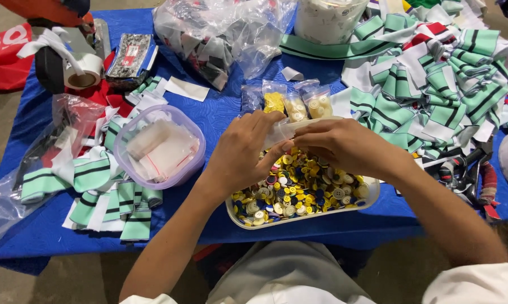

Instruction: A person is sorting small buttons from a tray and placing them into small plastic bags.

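Pinched between the fingertips of both grips, left hand and right hand, a small clear plastic bag is held just above the white tray of buttons at the table's 6 o'clock edge. Filled bags are seen at 12 o'clock of the hands. Should the pinch slacken or the bag tilt, buttons could be spilled over the tray's rim onto the table.

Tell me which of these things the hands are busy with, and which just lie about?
In use: left hand and right hand pinching a small clear plastic bag; white tray of mixed coloured buttons.

Lying about: round lilac plastic tub; green-striped fabric strips; white tape roll.
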